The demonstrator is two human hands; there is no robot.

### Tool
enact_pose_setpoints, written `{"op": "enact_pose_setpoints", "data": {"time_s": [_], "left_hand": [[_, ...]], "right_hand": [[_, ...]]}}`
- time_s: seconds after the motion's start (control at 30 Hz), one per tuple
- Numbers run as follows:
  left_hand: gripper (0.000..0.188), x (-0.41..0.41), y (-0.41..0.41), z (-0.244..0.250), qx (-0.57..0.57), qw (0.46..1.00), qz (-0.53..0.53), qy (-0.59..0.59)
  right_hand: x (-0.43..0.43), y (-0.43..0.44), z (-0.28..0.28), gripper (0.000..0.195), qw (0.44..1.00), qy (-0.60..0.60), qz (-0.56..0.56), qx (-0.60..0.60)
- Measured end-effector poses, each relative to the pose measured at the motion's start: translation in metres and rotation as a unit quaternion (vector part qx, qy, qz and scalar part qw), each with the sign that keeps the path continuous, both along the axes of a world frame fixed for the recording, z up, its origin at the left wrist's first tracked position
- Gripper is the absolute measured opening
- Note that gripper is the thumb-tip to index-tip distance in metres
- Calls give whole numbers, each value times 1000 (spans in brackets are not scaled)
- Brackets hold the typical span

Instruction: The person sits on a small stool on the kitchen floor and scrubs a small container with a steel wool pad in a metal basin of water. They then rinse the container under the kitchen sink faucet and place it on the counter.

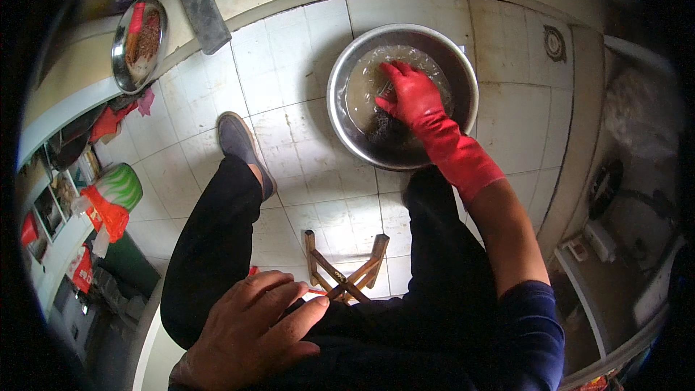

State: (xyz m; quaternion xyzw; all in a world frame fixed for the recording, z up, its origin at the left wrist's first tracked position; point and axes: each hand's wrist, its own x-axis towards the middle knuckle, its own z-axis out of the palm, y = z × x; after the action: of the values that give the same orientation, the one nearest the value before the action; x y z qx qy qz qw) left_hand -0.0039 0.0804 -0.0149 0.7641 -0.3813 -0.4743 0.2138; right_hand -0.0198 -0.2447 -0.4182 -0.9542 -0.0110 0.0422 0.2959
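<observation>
A round stainless steel basin (pixel 334 119) stands on the tiled floor before me, holding cloudy water (pixel 364 79) with small bright flecks at its surface. My right hand (pixel 410 92), in a long red rubber glove, reaches down into it. Its thumb is spread from the fingers around a small patterned patch I cannot identify. Beside and below the thumb lies a dark, rough-textured mass (pixel 383 126), partly under the glove. My bare left hand (pixel 255 320) rests over my lap with its fingers apart and nothing in it.
A folding wooden stool (pixel 341 279) is beneath me. At the upper left are a grey sharpening stone or block (pixel 203 11) and a metal pan (pixel 120 60) with brownish contents. A green-striped container (pixel 120 187) stands by shelves at left. A round floor drain (pixel 554 43) lies right.
</observation>
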Motion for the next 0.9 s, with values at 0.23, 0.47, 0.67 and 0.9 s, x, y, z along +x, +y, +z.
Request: {"op": "enact_pose_setpoints", "data": {"time_s": [0.23,0.47,0.67,0.9], "left_hand": [[59,0,-5,2,14,1000,2,-10],[59,-1,-5,-2,5,1000,-3,-1],[60,-1,-5,1,13,1000,-8,-3],[61,-3,1,-1,-7,1000,8,-18]], "right_hand": [[16,-2,-6,37,998,70,-6,1],[19,-10,-29,26,996,15,-75,36],[11,-8,-14,28,967,19,-167,190],[-1,-15,15,50,994,-69,-4,87]]}}
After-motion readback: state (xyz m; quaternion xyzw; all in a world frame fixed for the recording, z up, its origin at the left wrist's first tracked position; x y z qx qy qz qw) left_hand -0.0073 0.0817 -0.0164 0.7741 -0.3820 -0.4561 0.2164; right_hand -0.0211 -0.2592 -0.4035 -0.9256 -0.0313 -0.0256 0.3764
